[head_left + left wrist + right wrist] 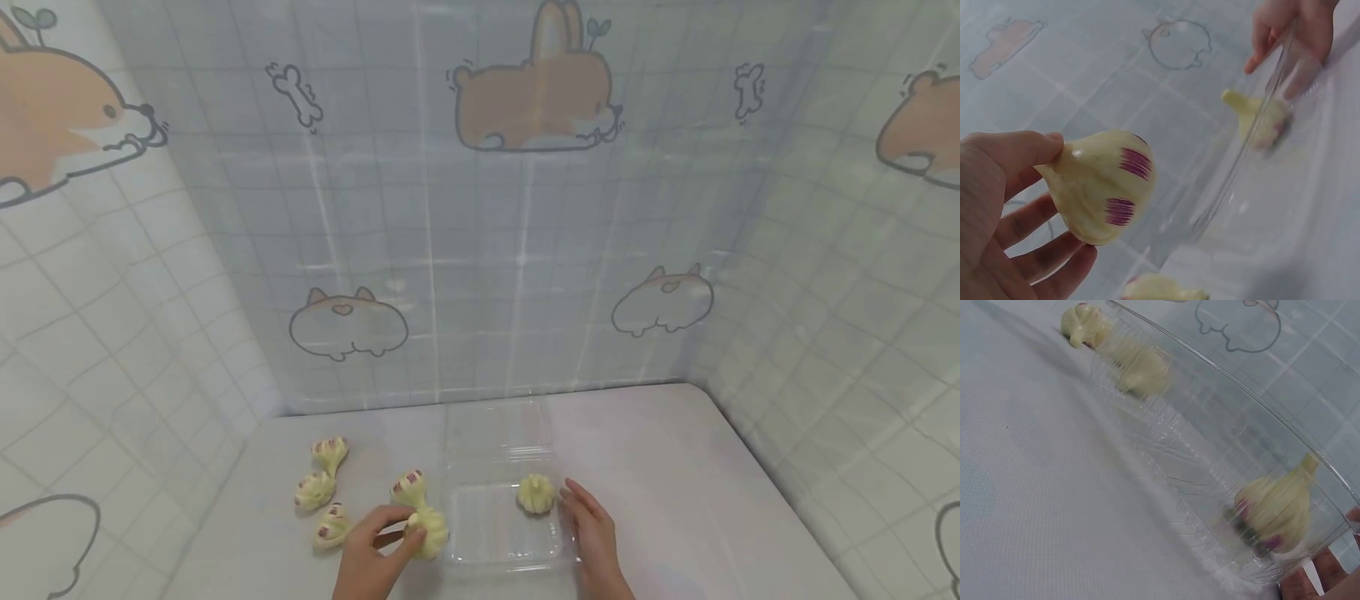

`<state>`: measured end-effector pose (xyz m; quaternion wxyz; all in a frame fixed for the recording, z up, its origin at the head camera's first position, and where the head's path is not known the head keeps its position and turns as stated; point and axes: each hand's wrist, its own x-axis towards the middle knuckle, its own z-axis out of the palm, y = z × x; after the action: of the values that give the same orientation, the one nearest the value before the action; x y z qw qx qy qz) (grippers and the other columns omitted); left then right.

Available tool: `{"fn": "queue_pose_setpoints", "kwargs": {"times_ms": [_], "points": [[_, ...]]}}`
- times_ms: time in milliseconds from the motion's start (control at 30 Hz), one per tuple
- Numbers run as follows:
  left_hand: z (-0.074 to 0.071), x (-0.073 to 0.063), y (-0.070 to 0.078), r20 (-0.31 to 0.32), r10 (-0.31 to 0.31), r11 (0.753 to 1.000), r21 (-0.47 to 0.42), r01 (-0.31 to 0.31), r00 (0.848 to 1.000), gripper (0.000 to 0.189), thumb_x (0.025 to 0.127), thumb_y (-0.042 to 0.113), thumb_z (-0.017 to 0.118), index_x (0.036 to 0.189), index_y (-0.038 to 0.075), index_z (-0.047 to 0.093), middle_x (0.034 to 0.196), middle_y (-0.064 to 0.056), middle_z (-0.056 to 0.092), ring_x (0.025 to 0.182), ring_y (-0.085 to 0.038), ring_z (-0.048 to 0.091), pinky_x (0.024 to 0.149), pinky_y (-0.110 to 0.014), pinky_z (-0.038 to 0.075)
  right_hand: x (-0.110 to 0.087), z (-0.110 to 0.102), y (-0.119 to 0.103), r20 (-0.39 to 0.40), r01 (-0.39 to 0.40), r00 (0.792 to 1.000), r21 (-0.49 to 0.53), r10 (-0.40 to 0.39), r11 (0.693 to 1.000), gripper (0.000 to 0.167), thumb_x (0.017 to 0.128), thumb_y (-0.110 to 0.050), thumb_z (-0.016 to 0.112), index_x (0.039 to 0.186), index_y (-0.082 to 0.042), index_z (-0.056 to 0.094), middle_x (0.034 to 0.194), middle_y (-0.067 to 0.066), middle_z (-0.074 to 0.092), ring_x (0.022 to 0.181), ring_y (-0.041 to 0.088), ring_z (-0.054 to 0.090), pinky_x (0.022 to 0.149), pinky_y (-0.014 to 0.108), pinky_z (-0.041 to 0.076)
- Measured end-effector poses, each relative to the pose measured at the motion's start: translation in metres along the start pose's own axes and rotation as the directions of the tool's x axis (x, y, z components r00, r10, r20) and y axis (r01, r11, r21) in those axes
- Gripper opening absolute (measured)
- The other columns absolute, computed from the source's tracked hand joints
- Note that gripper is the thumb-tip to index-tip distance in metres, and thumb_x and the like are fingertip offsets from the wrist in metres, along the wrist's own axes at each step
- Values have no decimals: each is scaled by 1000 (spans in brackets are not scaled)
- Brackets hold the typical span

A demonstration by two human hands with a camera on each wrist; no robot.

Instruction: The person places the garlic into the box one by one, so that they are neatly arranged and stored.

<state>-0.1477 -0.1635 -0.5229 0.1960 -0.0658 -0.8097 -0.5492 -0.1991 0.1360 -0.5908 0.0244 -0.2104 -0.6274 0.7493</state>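
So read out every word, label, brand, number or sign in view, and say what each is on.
None: no readable words, labels, brands, numbers or signs. The grid-patterned sheeting shows only drawings, like the corgi and bone; the held garlic bulb, purple strokes; the clear plastic clamshell, nothing legible.

Box (495, 527): clear, glossy plastic. Garlic bulbs (1094, 194): smooth, faint sheen. Table (1041, 494): matt, fine woven-look covering. Wall sheeting (480, 225): shiny, plastic-looking.

A screened-off booth, kind of building unclear: glossy pale grid-patterned sheeting (480, 233) with orange cartoon dogs (510, 104) spans the upper frame, behind a white table (675, 500) at bottom centre.
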Motion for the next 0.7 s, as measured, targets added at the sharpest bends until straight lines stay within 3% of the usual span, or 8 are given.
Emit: {"fn": "queue_pose_setpoints", "kwargs": {"times_ms": [200, 533, 700], "points": [[18, 2, 8, 41, 22, 999, -48, -20, 999, 25, 75, 10, 84, 93, 21, 70, 91, 9, 66, 88, -10, 65, 67, -27, 56, 1, 0, -1, 2, -15, 1000, 16, 15, 1000, 45, 93, -24, 63, 133, -6, 56, 137, 16, 54, 124, 31, 51, 104, 49, 36], [54, 1, 3, 87, 153, 986, -84, -146, 984, 21, 80, 19, 82, 95, 25, 68, 93, 11, 66, 86, -11, 64, 66, -30, 56, 2, -1, 0, 5, 0, 1000, 16, 0, 1000, 44, 94, -23, 61, 134, -4, 55, 140, 18, 50, 126, 32, 49, 104, 48, 37], [68, 1, 2, 86, 245, 967, -89, -237, 966, 23, 80, 14, 82, 97, 21, 68, 94, 8, 66, 86, -12, 64, 66, -31, 56, 1, -1, -1, 11, 1, 1000, 20, -1, 1000, 44, 95, -21, 60, 134, -2, 54, 140, 19, 49, 126, 32, 49, 105, 47, 37]]}}
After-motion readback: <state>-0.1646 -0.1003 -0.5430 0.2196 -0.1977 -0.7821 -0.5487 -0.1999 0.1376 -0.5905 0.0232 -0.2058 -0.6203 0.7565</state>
